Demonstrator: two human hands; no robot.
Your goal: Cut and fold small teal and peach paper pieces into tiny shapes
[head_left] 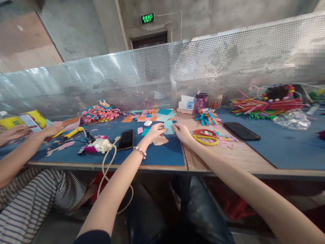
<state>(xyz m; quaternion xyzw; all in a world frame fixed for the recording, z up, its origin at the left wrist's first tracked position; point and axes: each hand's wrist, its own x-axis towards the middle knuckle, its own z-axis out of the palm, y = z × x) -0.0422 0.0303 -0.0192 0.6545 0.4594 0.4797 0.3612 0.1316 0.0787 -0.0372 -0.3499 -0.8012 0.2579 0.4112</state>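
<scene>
Dark trousers point(207, 210) lie nearest the camera, below the bench edge. Behind the work stands a perforated screen point(122, 74), spanning the full width. The bench point(159, 157) carries blue mats with a bare brown strip between two of them. At far left sits a co-worker in striped trousers point(33, 203), one hand point(53, 130) beside a yellow-handled tool. A bundle of coloured stems point(269, 104), mostly red, lies at far right, with crumpled clear plastic point(293, 119) in front. A heap of pink, orange and blue strips point(99, 114) lies left of centre, near the screen. A black phone point(242, 131) lies flat on the right. Scissor handles point(214, 143), red and yellow, lie just beside the right wrist. The left hand point(155, 132), a beaded bracelet point(140, 151) at its wrist, has its grip closed on the left edge of a light blue paper point(168, 126); the right hand point(182, 132) has thumb and finger together on the opposite edge. That paper is between the hands, at the bench's middle, near loose coloured sheets. A small white case point(148, 123) lies just beyond the left hand.
</scene>
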